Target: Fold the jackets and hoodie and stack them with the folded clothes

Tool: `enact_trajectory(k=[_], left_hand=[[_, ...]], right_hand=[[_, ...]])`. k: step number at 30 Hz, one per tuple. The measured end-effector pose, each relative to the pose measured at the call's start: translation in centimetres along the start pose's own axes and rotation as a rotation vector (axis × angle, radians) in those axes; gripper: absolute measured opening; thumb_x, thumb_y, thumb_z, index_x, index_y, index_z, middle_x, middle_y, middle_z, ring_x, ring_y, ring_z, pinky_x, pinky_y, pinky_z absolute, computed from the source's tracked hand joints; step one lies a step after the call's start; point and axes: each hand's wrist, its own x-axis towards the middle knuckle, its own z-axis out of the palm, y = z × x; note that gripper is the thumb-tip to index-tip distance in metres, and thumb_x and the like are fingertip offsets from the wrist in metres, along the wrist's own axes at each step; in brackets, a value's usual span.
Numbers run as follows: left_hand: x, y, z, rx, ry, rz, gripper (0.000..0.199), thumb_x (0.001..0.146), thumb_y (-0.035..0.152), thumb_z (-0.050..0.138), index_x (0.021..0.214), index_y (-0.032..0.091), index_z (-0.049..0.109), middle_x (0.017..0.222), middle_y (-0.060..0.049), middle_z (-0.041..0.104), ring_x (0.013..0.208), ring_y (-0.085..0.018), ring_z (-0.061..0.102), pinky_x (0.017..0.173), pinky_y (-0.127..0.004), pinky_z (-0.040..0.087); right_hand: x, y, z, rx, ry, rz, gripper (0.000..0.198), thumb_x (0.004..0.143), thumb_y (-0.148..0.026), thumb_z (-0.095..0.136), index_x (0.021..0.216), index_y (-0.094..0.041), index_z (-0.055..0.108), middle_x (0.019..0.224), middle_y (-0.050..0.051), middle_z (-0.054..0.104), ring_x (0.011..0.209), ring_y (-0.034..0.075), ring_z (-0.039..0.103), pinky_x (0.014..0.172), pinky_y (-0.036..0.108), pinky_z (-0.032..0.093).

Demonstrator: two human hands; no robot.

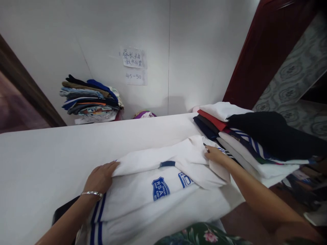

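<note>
A white sweatshirt (133, 190) with blue stripes and blue printed crests lies partly folded on the white table, close to my body. My left hand (100, 177), with a silver bracelet on the wrist, rests palm down at its left end. Those fingers are stretched out along the edge of the folded cloth; the thumb is hidden. At the opposite end, my right hand (213, 153) pinches a bunched part of the sweatshirt between thumb and fingers. A small navy patch shows on the folded-over layer between both hands.
Folded clothes (235, 136) are piled at the right, close to my right hand. Behind the table's far edge stands another clothes stack (89, 98). Handwritten paper signs (134, 64) hang on the wall. Some dark object (63, 209) lies beside my left forearm.
</note>
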Motion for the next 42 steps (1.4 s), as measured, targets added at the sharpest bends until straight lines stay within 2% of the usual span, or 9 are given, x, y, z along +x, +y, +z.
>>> enact_trajectory(k=[4, 7, 12, 18, 22, 27, 34, 37, 42], left_hand=[[-0.4, 0.1, -0.1, -0.009, -0.029, -0.004, 0.060, 0.074, -0.004, 0.037, 0.125, 0.019, 0.059, 0.130, -0.007, 0.059, 0.119, -0.024, 0.054, 0.100, -0.037, 0.040], [-0.5, 0.0, 0.0, -0.022, -0.027, -0.001, 0.061, 0.073, -0.004, 0.038, 0.125, 0.019, 0.059, 0.130, -0.006, 0.059, 0.118, -0.023, 0.054, 0.100, -0.037, 0.040], [-0.4, -0.2, 0.5, -0.022, -0.035, -0.018, 0.062, 0.073, -0.004, 0.036, 0.125, 0.020, 0.059, 0.130, -0.006, 0.059, 0.118, -0.022, 0.054, 0.100, -0.036, 0.040], [-0.2, -0.3, 0.6, -0.002, -0.047, -0.020, 0.063, 0.073, -0.004, 0.035, 0.127, 0.020, 0.058, 0.131, -0.006, 0.058, 0.117, -0.023, 0.055, 0.099, -0.037, 0.042], [-0.8, -0.6, 0.7, 0.002, -0.047, 0.006, 0.063, 0.074, -0.004, 0.034, 0.127, 0.021, 0.058, 0.132, -0.005, 0.057, 0.118, -0.023, 0.055, 0.099, -0.037, 0.042], [-1.9, -1.0, 0.8, -0.025, -0.008, 0.007, 0.063, 0.073, -0.002, 0.035, 0.126, 0.024, 0.058, 0.131, -0.004, 0.058, 0.118, -0.023, 0.054, 0.097, -0.038, 0.043], [-1.5, -0.5, 0.2, -0.084, -0.085, -0.022, 0.061, 0.073, -0.001, 0.036, 0.121, 0.026, 0.062, 0.128, -0.003, 0.060, 0.115, -0.025, 0.056, 0.094, -0.041, 0.045], [-1.5, -0.4, 0.1, -0.093, -0.080, -0.034, 0.061, 0.071, -0.001, 0.037, 0.119, 0.027, 0.063, 0.126, -0.003, 0.062, 0.113, -0.025, 0.057, 0.093, -0.041, 0.046], [-2.0, -0.4, 0.1, -0.112, -0.068, 0.012, 0.058, 0.072, 0.001, 0.038, 0.117, 0.027, 0.064, 0.122, -0.003, 0.064, 0.110, -0.024, 0.058, 0.089, -0.038, 0.048]], right_hand=[[4.8, -1.8, -1.6, 0.178, 0.055, 0.086, 0.037, 0.084, -0.034, 0.057, 0.116, -0.017, 0.057, 0.105, 0.010, 0.065, 0.085, 0.018, 0.062, 0.063, 0.023, 0.047], [7.8, -2.3, -1.8, 0.277, 0.033, 0.214, 0.031, 0.090, -0.034, 0.048, 0.105, -0.010, 0.061, 0.083, 0.012, 0.067, 0.068, 0.017, 0.063, 0.056, 0.025, 0.049], [10.0, -1.8, 0.8, 0.343, 0.013, 0.324, 0.026, 0.082, -0.034, 0.062, 0.084, -0.009, 0.065, 0.060, 0.008, 0.063, 0.056, 0.018, 0.060, 0.050, 0.027, 0.047], [11.3, -0.4, 2.9, 0.295, 0.193, 0.316, 0.027, 0.089, -0.034, 0.057, 0.107, -0.013, 0.060, 0.098, 0.006, 0.064, 0.079, 0.015, 0.062, 0.068, 0.030, 0.053], [11.5, 0.9, 2.9, 0.195, 0.240, 0.328, 0.026, 0.089, -0.032, 0.057, 0.107, -0.014, 0.059, 0.107, 0.006, 0.062, 0.093, 0.018, 0.061, 0.081, 0.038, 0.051], [11.3, 0.4, 1.5, 0.135, 0.202, 0.316, 0.013, 0.076, -0.022, 0.067, 0.083, -0.012, 0.064, 0.084, 0.010, 0.067, 0.091, 0.023, 0.063, 0.076, 0.029, 0.047], [9.5, -2.8, -0.4, 0.286, 0.015, 0.265, 0.040, 0.086, -0.051, 0.050, 0.085, -0.013, 0.064, 0.072, 0.009, 0.067, 0.064, 0.018, 0.062, 0.057, 0.025, 0.046], [7.9, -3.6, 0.0, 0.369, -0.064, 0.230, 0.028, 0.080, -0.042, 0.062, 0.083, -0.014, 0.064, 0.070, 0.005, 0.066, 0.063, 0.016, 0.061, 0.054, 0.023, 0.045], [4.4, -1.8, 0.5, 0.490, -0.061, 0.209, 0.020, 0.086, -0.027, 0.053, 0.099, -0.014, 0.060, 0.073, 0.004, 0.065, 0.068, 0.015, 0.060, 0.055, 0.020, 0.044]])
